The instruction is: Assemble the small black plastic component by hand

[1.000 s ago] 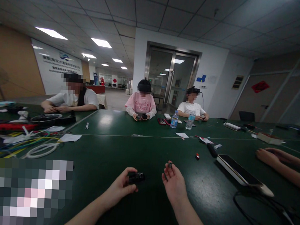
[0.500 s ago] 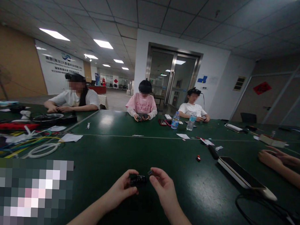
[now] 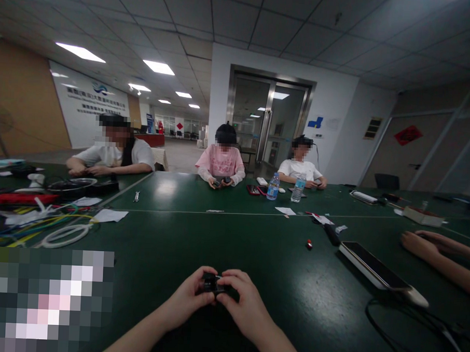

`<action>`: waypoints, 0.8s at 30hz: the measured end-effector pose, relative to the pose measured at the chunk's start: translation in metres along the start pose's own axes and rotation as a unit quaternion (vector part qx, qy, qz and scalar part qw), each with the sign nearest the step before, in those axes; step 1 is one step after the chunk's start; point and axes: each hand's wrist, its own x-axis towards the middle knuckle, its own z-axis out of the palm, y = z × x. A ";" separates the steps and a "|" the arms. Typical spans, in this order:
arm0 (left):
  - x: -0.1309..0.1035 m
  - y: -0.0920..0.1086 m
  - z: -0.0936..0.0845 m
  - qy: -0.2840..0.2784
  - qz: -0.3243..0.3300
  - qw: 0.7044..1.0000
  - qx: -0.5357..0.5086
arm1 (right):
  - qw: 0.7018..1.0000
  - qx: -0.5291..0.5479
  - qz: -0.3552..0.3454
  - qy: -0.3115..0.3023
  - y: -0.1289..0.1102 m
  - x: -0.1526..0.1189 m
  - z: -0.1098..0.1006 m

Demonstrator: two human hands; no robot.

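A small black device (image 3: 210, 283) is held above the green table between my two hands, near the bottom middle of the head view. My left hand (image 3: 188, 296) is closed around its left end, thumb below and fingers above. My right hand (image 3: 244, 299) closes on the right end, with thumb and fingers curled against it. Fingers cover much of the device, so its exact kind cannot be told. The little black piece seen earlier in my right fingertips is hidden now.
A small red object (image 3: 309, 244) and a white-edged, dark-screened device (image 3: 377, 268) lie to the right, by a black cable (image 3: 372, 327). Coiled cables (image 3: 66, 236) and papers (image 3: 110, 215) are at left. Bottles (image 3: 273, 187) stand farther back. Co-workers sit around; one's hands (image 3: 422, 246) rest at right.
My right hand has moved left with the little black piece and now meets the device in my left hand. Before, a gap separated them. The whole view has shifted slightly.
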 end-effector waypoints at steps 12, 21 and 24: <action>-0.002 0.006 -0.001 -0.002 -0.001 1.000 -0.004 | 0.997 0.064 0.029 0.012 0.002 0.000 -0.007; -0.002 0.006 -0.003 -0.006 -0.004 1.000 -0.006 | 0.997 0.066 0.041 0.005 0.000 0.001 -0.007; -0.002 0.003 -0.004 -0.011 0.002 1.000 -0.009 | 0.997 0.064 0.031 0.004 -0.002 0.001 -0.008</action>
